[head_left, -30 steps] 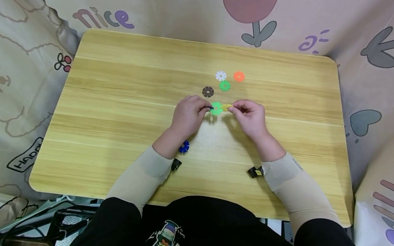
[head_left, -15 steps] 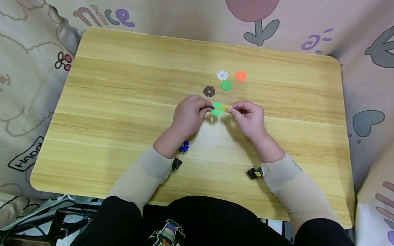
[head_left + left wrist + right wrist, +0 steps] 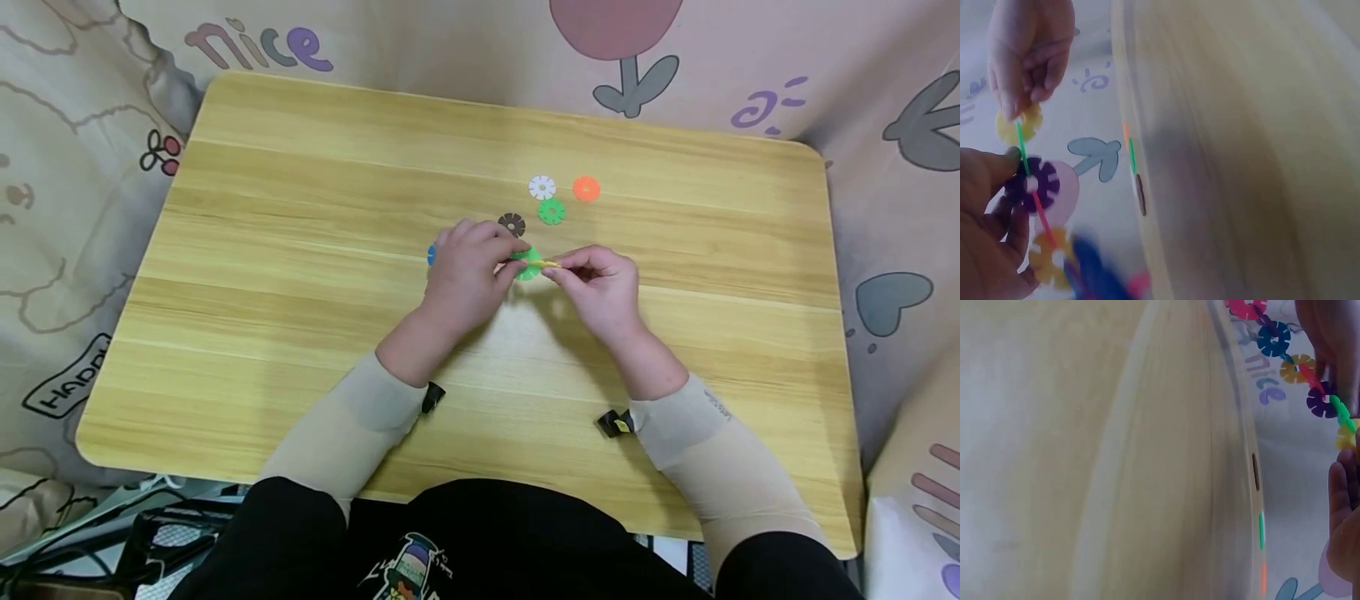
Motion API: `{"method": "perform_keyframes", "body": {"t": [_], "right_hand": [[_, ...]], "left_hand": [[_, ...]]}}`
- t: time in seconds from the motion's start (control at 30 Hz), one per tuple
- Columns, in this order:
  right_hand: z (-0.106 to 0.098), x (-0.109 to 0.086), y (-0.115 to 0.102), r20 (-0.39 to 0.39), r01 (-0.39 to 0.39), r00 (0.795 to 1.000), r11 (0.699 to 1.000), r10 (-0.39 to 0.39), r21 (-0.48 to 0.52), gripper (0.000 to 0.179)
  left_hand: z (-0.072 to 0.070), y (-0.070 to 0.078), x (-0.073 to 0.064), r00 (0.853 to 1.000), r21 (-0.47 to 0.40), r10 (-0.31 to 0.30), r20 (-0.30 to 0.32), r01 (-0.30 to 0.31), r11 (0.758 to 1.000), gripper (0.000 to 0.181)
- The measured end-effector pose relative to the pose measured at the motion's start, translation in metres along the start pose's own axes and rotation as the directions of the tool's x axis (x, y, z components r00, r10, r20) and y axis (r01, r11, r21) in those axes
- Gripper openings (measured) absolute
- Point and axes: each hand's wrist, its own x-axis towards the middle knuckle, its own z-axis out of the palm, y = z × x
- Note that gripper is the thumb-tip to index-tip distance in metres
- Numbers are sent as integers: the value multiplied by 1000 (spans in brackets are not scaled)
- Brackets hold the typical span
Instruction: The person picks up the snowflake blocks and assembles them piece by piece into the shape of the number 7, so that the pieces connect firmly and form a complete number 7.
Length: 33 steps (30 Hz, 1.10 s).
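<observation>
Notched plastic discs are linked in a chain held in front of the person. My left hand (image 3: 467,275) grips the chain by its purple disc (image 3: 1047,187) and the edge of the green disc (image 3: 528,271). A yellow disc (image 3: 1345,438) meets the green disc edge-on, pinched by the thumb and fingers of my right hand (image 3: 602,287). Farther along the chain come a red disc (image 3: 1310,377), an orange-yellow disc (image 3: 1297,369) and a blue disc (image 3: 1273,339). In the head view my left hand hides most of the chain.
Loose discs lie beyond the hands on the wooden table (image 3: 300,208): white (image 3: 542,187), orange (image 3: 587,188), green (image 3: 551,211) and dark brown (image 3: 512,224). A printed curtain (image 3: 450,50) hangs behind the far edge.
My left fingers have shifted right, onto the green disc. The yellow disc has moved farther into it and turned edge-on. The chain's blue disc has swung from below my left wrist to the hand's left.
</observation>
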Motion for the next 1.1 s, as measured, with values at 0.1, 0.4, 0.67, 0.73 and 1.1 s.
{"method": "perform_keyframes", "body": {"t": [0.1, 0.4, 0.67, 0.73, 1.1], "right_hand": [[7, -1, -1, 2, 8, 1000, 1000, -8, 24, 12], [19, -2, -2, 36, -6, 999, 999, 4, 47, 8], [0, 1, 3, 155, -96, 981, 988, 114, -118, 21], [-5, 7, 6, 165, -96, 978, 979, 126, -181, 24], [-2, 38, 15, 198, 2, 976, 903, 92, -429, 38]], "left_hand": [[1, 2, 0, 999, 5, 46, -8, -46, 999, 17], [-2, 1, 0, 995, -1, 96, 13, -96, 995, 12], [-6, -3, -8, 993, 79, 34, 109, -43, 996, 17], [-7, -5, -9, 995, 91, 35, 98, -44, 995, 18], [-9, -9, -13, 994, 119, 47, 94, -58, 991, 17]]}}
